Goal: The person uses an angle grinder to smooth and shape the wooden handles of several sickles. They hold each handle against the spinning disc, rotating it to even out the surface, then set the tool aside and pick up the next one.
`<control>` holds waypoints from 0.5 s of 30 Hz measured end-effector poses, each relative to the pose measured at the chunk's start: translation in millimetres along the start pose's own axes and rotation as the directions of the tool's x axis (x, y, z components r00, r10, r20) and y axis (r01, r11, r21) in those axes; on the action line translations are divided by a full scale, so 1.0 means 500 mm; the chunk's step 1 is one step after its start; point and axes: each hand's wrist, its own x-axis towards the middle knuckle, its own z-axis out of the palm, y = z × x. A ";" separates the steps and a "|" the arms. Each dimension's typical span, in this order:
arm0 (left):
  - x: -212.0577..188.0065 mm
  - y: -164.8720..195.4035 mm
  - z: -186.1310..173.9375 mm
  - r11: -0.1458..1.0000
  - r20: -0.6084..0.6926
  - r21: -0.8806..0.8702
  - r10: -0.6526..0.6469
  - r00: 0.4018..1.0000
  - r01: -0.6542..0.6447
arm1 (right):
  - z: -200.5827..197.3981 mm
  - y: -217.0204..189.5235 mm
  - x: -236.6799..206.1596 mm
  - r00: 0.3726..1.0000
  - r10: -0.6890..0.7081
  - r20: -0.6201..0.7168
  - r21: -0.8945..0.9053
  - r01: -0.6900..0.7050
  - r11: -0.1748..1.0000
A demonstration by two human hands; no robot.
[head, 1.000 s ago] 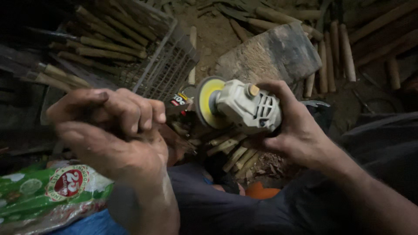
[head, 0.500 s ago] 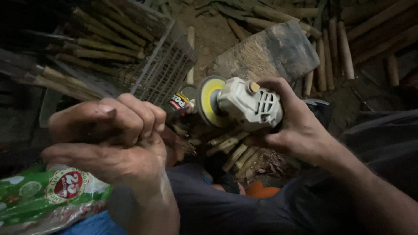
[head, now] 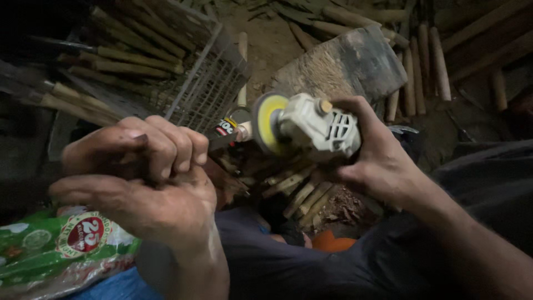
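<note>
The right hand (head: 383, 161) is closed around a small pale-grey angle grinder with a yellow sanding disc (head: 311, 129), its grip wrapping the body so the disc faces nine o'clock. The left hand (head: 139, 178) is fisted tight on a thin dark stick (head: 222, 139), apparently presenting its tip to the disc's edge; the two nearly touch. A wire mesh basket of wooden sticks (head: 205, 94) lies at eleven o'clock, a worn wooden block (head: 355, 66) at one o'clock. A green printed plastic bag (head: 50, 250) crowds seven o'clock, leaving little room beside the forearms.

Matt plastic grinder (head: 325, 129), rough wooden sticks (head: 127, 55)
</note>
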 end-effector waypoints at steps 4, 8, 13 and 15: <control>0.003 0.004 -0.006 0.988 -0.025 -0.122 -0.099 0.995 0.096 | -0.011 0.006 0.018 0.993 0.028 -0.118 -0.355 -0.069 0.932; 0.002 0.009 -0.009 0.948 -0.011 -0.266 -0.185 0.983 0.176 | -0.003 -0.003 0.014 0.999 0.028 -0.033 -0.122 -0.031 0.992; 0.004 0.017 -0.004 0.971 0.003 -0.181 -0.159 0.987 0.157 | 0.001 -0.013 -0.002 0.998 0.058 0.024 -0.015 -0.058 0.998; 0.010 0.019 -0.004 0.974 0.017 -0.166 -0.156 0.988 0.157 | -0.004 -0.008 0.007 0.995 0.082 -0.048 -0.146 -0.088 0.985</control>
